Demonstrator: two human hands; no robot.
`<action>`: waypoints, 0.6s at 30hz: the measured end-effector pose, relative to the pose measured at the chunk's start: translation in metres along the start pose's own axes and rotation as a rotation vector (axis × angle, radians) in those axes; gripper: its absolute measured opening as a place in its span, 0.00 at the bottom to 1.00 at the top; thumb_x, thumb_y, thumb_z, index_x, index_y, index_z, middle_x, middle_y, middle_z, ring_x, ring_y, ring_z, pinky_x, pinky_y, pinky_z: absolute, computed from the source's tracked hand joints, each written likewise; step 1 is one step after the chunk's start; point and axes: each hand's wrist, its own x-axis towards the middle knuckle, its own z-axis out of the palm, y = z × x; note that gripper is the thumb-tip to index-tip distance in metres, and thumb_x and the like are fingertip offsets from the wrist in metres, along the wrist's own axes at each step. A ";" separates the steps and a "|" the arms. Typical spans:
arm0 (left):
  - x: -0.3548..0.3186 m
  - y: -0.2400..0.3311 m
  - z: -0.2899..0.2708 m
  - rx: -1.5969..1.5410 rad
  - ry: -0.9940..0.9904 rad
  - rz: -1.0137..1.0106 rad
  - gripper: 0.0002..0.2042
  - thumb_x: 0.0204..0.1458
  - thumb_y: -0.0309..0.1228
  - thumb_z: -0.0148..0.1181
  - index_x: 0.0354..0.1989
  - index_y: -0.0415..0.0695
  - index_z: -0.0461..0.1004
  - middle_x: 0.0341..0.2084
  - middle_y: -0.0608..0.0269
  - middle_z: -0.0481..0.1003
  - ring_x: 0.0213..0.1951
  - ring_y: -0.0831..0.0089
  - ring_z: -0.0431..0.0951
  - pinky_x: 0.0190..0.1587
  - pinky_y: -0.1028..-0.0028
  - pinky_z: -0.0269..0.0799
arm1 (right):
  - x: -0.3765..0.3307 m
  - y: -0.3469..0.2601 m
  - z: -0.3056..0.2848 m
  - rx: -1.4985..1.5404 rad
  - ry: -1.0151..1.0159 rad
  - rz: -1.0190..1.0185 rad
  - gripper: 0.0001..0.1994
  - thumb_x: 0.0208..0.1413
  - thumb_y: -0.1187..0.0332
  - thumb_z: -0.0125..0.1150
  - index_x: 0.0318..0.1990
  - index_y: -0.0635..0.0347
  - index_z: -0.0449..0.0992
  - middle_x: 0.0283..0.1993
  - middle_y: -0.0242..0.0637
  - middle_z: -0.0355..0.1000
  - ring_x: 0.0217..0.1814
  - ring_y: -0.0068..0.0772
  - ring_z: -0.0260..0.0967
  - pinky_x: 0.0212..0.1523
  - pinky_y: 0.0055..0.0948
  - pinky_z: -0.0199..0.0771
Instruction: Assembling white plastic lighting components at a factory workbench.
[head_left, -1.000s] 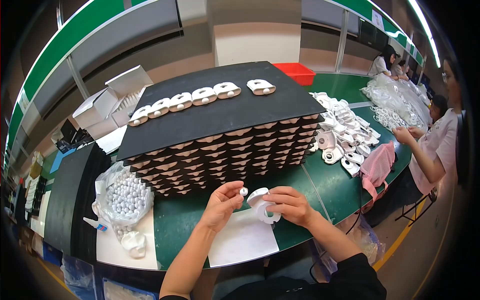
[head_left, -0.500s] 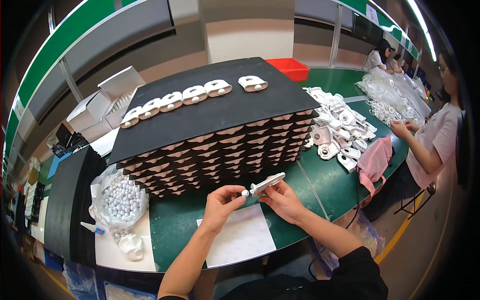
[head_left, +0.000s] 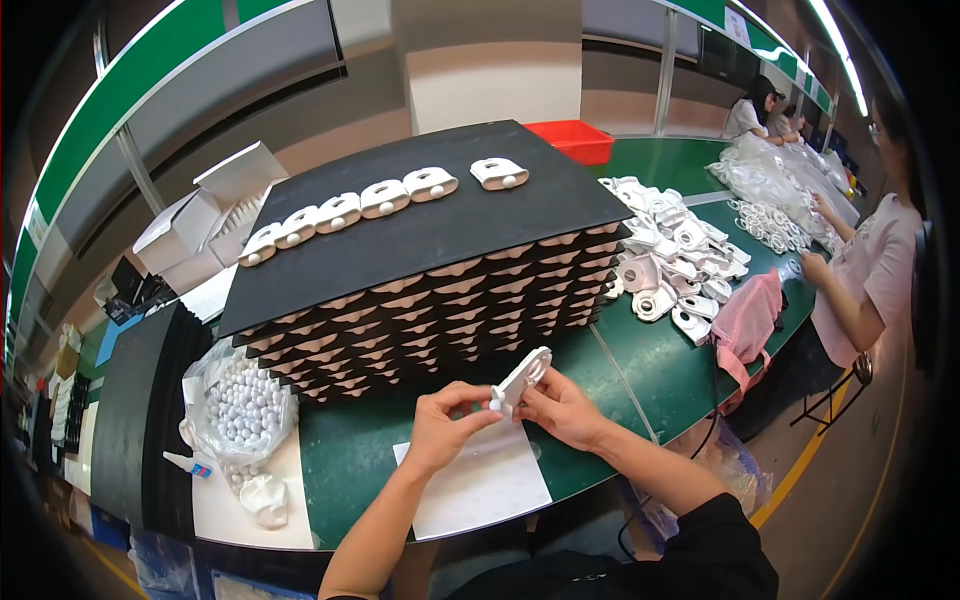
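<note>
White plastic piece [head_left: 517, 382] sits above the white sheet [head_left: 480, 490] on the green bench, in front of the stack, and we now have it tipped up, its ring end away from us. Half a second ago we held it lower and nearly edge-on, with a gap between it and the small white ball [head_left: 496, 404]. That gap has gone: the ball meets the piece's near end. We take this as the ball being brought to its seat, but cannot tell whether it is fixed or merely held there.

Our left hand [head_left: 447, 415] pinches the ball between thumb and forefinger. Our right hand [head_left: 565, 410] has its thumb and fingers pressed onto the piece's right side.

On the top black board [head_left: 430, 225], the row of similar pieces [head_left: 383, 197], each with a ball at its front edge, is unchanged, as is the single one set apart from it [head_left: 499, 174].
</note>
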 end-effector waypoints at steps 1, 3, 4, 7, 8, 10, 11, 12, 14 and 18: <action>0.000 -0.001 0.000 0.095 -0.057 0.095 0.11 0.35 0.23 0.67 0.30 0.39 0.76 0.23 0.70 0.70 0.24 0.83 0.64 0.27 0.84 0.60 | 0.000 0.001 -0.003 -0.037 -0.045 0.003 0.12 0.58 0.73 0.46 0.49 0.58 0.60 0.42 0.34 0.67 0.41 0.25 0.66 0.42 0.25 0.68; 0.000 -0.001 0.002 0.142 -0.068 0.125 0.10 0.35 0.23 0.67 0.29 0.39 0.76 0.23 0.69 0.70 0.25 0.82 0.64 0.28 0.84 0.60 | -0.001 0.001 -0.008 -0.125 -0.044 -0.039 0.12 0.57 0.73 0.47 0.49 0.60 0.60 0.41 0.35 0.67 0.39 0.24 0.67 0.40 0.25 0.68; -0.001 0.000 0.002 0.191 -0.068 0.150 0.10 0.34 0.23 0.67 0.28 0.39 0.76 0.24 0.68 0.70 0.25 0.81 0.64 0.28 0.83 0.61 | -0.002 0.000 -0.009 -0.211 -0.050 -0.072 0.13 0.57 0.73 0.47 0.49 0.61 0.60 0.40 0.36 0.68 0.37 0.23 0.67 0.39 0.24 0.69; -0.001 -0.004 0.003 0.207 -0.065 0.185 0.09 0.34 0.24 0.67 0.25 0.39 0.74 0.24 0.68 0.69 0.25 0.80 0.64 0.28 0.82 0.60 | -0.001 -0.004 -0.006 -0.265 -0.032 -0.110 0.13 0.55 0.72 0.50 0.47 0.62 0.63 0.37 0.35 0.68 0.34 0.22 0.66 0.37 0.24 0.69; -0.001 -0.004 0.004 0.200 -0.060 0.204 0.09 0.34 0.24 0.67 0.24 0.39 0.73 0.23 0.67 0.69 0.25 0.80 0.64 0.28 0.82 0.60 | -0.001 -0.006 -0.005 -0.265 -0.030 -0.116 0.13 0.55 0.72 0.50 0.47 0.62 0.63 0.37 0.35 0.68 0.34 0.22 0.66 0.37 0.24 0.69; -0.001 -0.001 0.008 0.208 -0.061 0.231 0.09 0.34 0.24 0.67 0.23 0.38 0.72 0.23 0.67 0.68 0.25 0.80 0.64 0.28 0.82 0.61 | 0.001 -0.010 -0.002 -0.202 -0.006 -0.071 0.12 0.52 0.71 0.54 0.44 0.62 0.67 0.35 0.32 0.69 0.32 0.18 0.66 0.33 0.20 0.67; 0.000 0.001 0.010 0.215 -0.057 0.255 0.09 0.35 0.24 0.67 0.23 0.38 0.71 0.23 0.67 0.68 0.25 0.79 0.64 0.28 0.81 0.61 | 0.002 -0.011 -0.001 -0.205 -0.005 -0.080 0.12 0.52 0.71 0.54 0.44 0.62 0.67 0.35 0.32 0.69 0.32 0.18 0.66 0.33 0.20 0.67; 0.000 0.001 0.010 0.216 -0.063 0.263 0.09 0.35 0.24 0.67 0.23 0.38 0.71 0.23 0.67 0.68 0.25 0.79 0.64 0.28 0.81 0.61 | 0.001 -0.010 0.000 -0.163 0.014 -0.081 0.12 0.52 0.71 0.55 0.44 0.62 0.68 0.35 0.31 0.69 0.32 0.18 0.65 0.33 0.20 0.67; -0.002 0.001 0.012 0.262 -0.030 0.233 0.09 0.36 0.24 0.66 0.22 0.38 0.70 0.22 0.66 0.68 0.25 0.79 0.65 0.29 0.80 0.61 | 0.002 -0.011 0.004 -0.129 0.033 -0.095 0.12 0.52 0.71 0.56 0.43 0.61 0.68 0.35 0.31 0.70 0.32 0.17 0.65 0.33 0.19 0.67; -0.002 -0.004 0.008 0.275 0.089 0.167 0.08 0.35 0.22 0.64 0.26 0.37 0.72 0.21 0.68 0.68 0.23 0.81 0.65 0.27 0.82 0.62 | 0.005 -0.025 0.021 -0.250 0.084 -0.207 0.10 0.51 0.72 0.56 0.41 0.60 0.69 0.35 0.31 0.70 0.33 0.18 0.65 0.34 0.20 0.67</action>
